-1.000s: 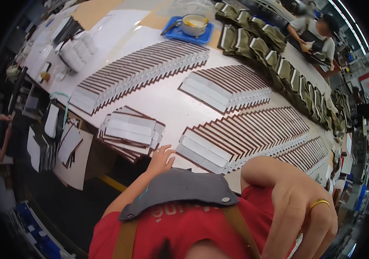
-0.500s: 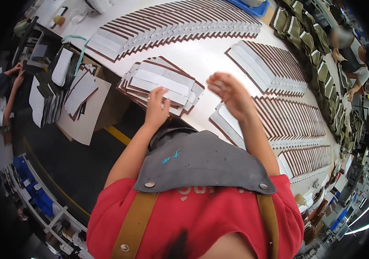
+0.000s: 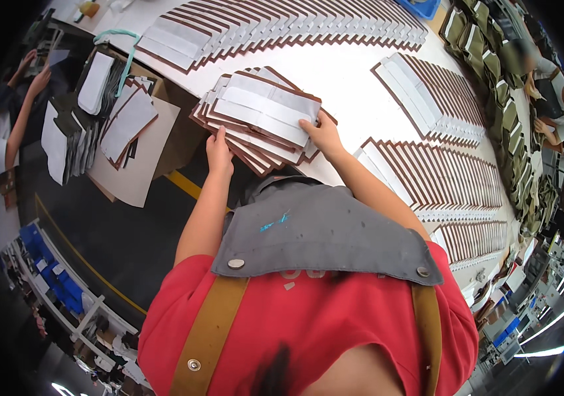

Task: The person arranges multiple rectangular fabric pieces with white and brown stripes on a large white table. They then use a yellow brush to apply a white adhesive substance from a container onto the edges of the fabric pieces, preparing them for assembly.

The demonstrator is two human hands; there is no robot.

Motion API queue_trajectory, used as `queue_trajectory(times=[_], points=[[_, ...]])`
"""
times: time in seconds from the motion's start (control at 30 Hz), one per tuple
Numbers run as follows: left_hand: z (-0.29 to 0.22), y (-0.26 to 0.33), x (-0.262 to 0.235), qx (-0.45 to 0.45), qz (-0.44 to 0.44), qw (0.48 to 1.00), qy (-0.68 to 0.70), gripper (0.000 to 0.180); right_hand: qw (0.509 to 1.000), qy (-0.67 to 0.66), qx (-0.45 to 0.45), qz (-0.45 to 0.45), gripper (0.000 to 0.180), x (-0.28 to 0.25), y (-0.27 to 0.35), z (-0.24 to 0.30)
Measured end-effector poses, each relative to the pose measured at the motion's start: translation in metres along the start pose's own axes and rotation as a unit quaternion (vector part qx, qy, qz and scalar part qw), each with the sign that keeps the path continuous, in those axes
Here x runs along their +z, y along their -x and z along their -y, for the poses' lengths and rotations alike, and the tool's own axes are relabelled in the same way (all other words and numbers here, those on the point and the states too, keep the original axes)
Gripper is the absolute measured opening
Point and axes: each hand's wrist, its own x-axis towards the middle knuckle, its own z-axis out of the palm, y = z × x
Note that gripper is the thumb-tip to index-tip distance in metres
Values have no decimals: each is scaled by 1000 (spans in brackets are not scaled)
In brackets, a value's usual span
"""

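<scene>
Here we reach both bare forearms up from the lower middle of the view, over a grey apron bib (image 3: 325, 231) with tan straps (image 3: 209, 336) on a red shirt (image 3: 335, 323), toward the near edge of a long white table (image 3: 354, 79). Our left hand (image 3: 219, 150) lies palm-down at the near left edge of a loose stack of flat panels (image 3: 259, 115), brown-edged with pale grey strips across them; its fingers are stretched forward against the stack's side, and we cannot tell whether they curl under it. Our right hand (image 3: 321, 134) presses on the stack's near right corner, thumb on top of the uppermost pale strip and fingers hidden beneath, so it appears clamped on the top panels. The left forearm rises almost straight; the right one slants in from the right.

The stack sits at the table's near edge, partly overhanging it. Its long axis runs from upper left to lower right in the view, roughly along the table's edge, and the panels are fanned a little, lower ones peeking out toward us.

Beyond it a long overlapping row of the same panels (image 3: 282, 30) stretches across the table, and more fanned rows (image 3: 453, 171) lie to the right. To the left, below the table, a cardboard box (image 3: 133, 165) holds other pale pieces. Other people's hands show at the far left (image 3: 38, 79) and upper right (image 3: 546, 125).
</scene>
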Motion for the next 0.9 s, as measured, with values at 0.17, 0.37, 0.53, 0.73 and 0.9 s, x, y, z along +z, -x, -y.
queue_trajectory(times=[0.17,0.37,0.53,0.73,0.9], points=[[5,-10,0,103,-7,995,0,16,994,1,-102,-49,19,-2,5,22],[6,-16,8,160,-86,983,-27,16,988,-123,-42,-79,19,-33,33,40],[-9,-46,-39,122,-88,980,-131,21,997,-49,6,-67,22,-110,26,-10],[-13,-2,15,479,-117,779,-387,29,978,-156,85,-109,28,-134,31,-31],[15,41,70,510,210,585,-594,33,987,25,19,-156,44,-117,29,-48]])
